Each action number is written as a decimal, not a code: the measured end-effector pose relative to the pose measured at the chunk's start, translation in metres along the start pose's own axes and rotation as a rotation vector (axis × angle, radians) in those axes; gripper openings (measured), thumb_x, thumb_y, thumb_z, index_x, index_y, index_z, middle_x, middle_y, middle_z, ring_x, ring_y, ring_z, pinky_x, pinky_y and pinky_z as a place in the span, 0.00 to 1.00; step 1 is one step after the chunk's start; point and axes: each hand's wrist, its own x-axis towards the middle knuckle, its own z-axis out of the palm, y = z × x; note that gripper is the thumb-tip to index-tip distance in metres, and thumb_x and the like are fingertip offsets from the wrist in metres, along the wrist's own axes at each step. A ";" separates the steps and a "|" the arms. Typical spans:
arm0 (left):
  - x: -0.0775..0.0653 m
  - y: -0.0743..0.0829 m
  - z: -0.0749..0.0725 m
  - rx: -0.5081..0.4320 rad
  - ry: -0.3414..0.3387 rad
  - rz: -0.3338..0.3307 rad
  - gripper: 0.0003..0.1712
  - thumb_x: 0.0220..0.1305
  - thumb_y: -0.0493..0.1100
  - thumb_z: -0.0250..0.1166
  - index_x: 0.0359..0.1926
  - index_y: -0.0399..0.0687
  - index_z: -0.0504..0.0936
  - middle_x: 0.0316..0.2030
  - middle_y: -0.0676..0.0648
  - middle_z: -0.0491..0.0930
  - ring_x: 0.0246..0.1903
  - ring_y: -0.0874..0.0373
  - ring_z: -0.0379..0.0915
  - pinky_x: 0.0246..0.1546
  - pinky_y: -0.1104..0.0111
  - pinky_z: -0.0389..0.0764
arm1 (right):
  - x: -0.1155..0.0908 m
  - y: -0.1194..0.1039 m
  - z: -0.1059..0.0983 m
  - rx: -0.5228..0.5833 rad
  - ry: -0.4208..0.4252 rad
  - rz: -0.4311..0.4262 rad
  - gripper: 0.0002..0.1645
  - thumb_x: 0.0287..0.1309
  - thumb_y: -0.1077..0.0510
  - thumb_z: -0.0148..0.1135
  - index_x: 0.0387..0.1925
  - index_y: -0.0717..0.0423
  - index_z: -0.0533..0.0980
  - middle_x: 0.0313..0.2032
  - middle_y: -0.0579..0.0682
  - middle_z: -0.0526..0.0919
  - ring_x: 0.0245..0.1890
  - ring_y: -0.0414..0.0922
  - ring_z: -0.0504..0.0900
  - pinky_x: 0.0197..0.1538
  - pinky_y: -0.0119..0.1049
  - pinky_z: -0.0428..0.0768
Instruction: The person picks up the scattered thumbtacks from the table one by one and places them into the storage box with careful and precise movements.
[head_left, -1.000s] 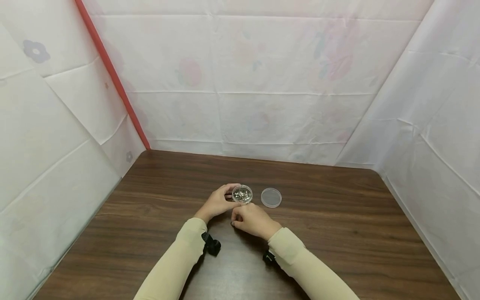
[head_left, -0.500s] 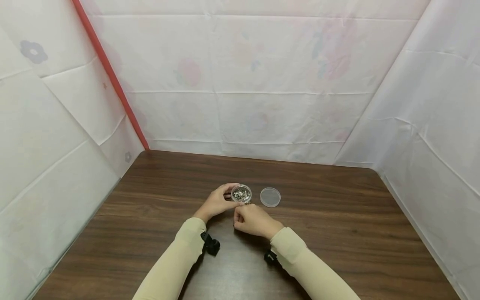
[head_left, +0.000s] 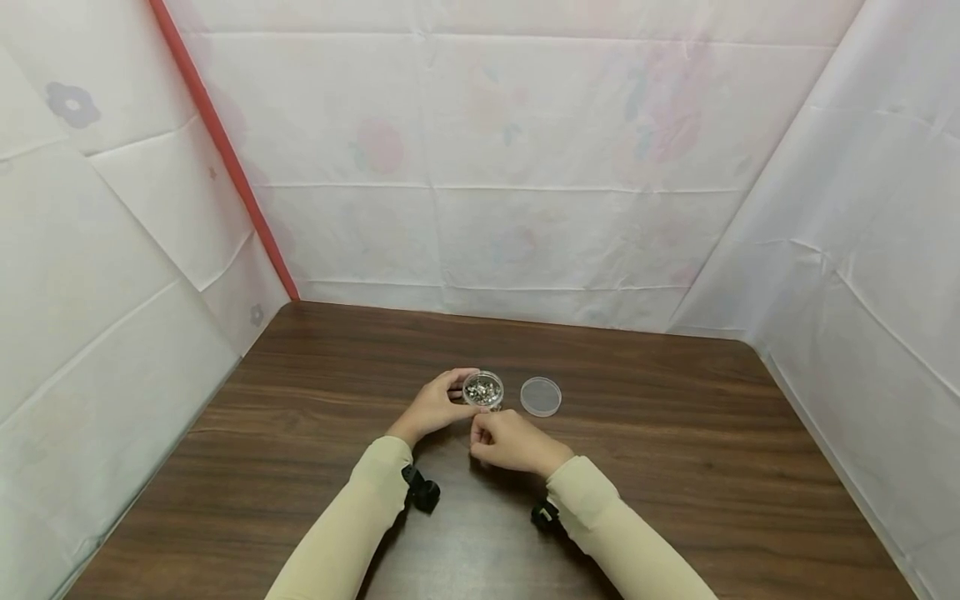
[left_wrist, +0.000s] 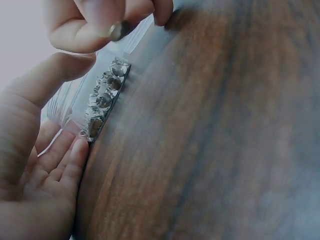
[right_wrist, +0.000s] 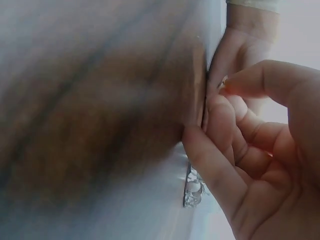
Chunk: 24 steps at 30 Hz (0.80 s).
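Observation:
My left hand (head_left: 435, 406) holds a clear round container (head_left: 483, 403) from its left side, thumb at the near side and fingers around the far side. Inside lie several small silvery metal pieces (left_wrist: 103, 97), seen through the wall in the left wrist view. My right hand (head_left: 513, 442) is just in front of the container, fingers curled. Between its thumb and fingertip it pinches one small shiny metal piece (left_wrist: 119, 31), also visible as a glinting bit (right_wrist: 223, 83) in the right wrist view; its exact kind is too small to tell.
A clear round lid (head_left: 541, 397) lies on the brown wooden table (head_left: 675, 467), right of the container. White patterned cloth (head_left: 570, 167) hangs behind the table and along both sides. A red strip (head_left: 225, 158) runs down the left corner.
My right hand has shifted slightly to the right, in front of the container. My left hand keeps its hold, and the lid stays where it was.

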 end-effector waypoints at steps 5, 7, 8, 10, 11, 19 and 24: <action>-0.001 0.000 -0.001 -0.013 -0.015 0.014 0.36 0.50 0.46 0.73 0.61 0.57 0.70 0.56 0.48 0.72 0.48 0.57 0.71 0.50 0.56 0.77 | -0.002 0.003 -0.004 0.058 -0.008 0.000 0.05 0.55 0.60 0.56 0.26 0.46 0.73 0.16 0.37 0.76 0.16 0.31 0.71 0.22 0.24 0.72; -0.003 0.004 -0.002 -0.024 -0.021 0.027 0.36 0.51 0.45 0.72 0.62 0.53 0.70 0.56 0.45 0.71 0.49 0.54 0.71 0.50 0.55 0.77 | -0.003 0.004 -0.005 0.062 -0.001 0.001 0.05 0.56 0.59 0.56 0.27 0.46 0.73 0.17 0.37 0.77 0.17 0.31 0.72 0.22 0.25 0.73; -0.005 0.008 -0.003 -0.027 -0.026 0.034 0.36 0.52 0.44 0.72 0.63 0.51 0.69 0.57 0.43 0.71 0.49 0.52 0.71 0.50 0.54 0.76 | -0.003 0.004 -0.006 0.064 0.007 0.002 0.05 0.57 0.59 0.56 0.27 0.46 0.73 0.18 0.37 0.77 0.17 0.31 0.72 0.23 0.25 0.73; -0.010 0.018 -0.005 -0.029 -0.041 0.035 0.37 0.52 0.43 0.71 0.63 0.46 0.68 0.58 0.39 0.70 0.50 0.49 0.70 0.52 0.52 0.75 | -0.003 0.006 -0.009 0.054 0.033 0.006 0.05 0.57 0.59 0.56 0.27 0.46 0.73 0.19 0.37 0.78 0.18 0.31 0.73 0.24 0.26 0.74; -0.013 0.025 -0.007 -0.030 -0.049 0.037 0.37 0.53 0.42 0.71 0.64 0.44 0.67 0.58 0.37 0.69 0.51 0.47 0.69 0.52 0.51 0.75 | -0.003 0.006 -0.010 0.046 0.049 0.010 0.05 0.57 0.59 0.56 0.27 0.46 0.73 0.20 0.38 0.78 0.19 0.31 0.73 0.24 0.26 0.75; -0.001 0.001 -0.001 -0.008 -0.023 -0.009 0.39 0.47 0.50 0.74 0.62 0.58 0.69 0.57 0.48 0.70 0.49 0.57 0.71 0.50 0.57 0.78 | 0.000 0.013 -0.026 0.038 0.217 0.070 0.03 0.61 0.55 0.56 0.31 0.46 0.74 0.22 0.38 0.78 0.19 0.33 0.72 0.22 0.29 0.75; -0.002 0.002 -0.001 0.003 -0.020 -0.033 0.42 0.43 0.58 0.74 0.62 0.63 0.69 0.57 0.54 0.69 0.48 0.62 0.70 0.49 0.61 0.79 | 0.004 0.017 -0.030 0.003 0.283 0.095 0.04 0.62 0.55 0.55 0.31 0.46 0.74 0.16 0.41 0.74 0.12 0.35 0.66 0.15 0.27 0.66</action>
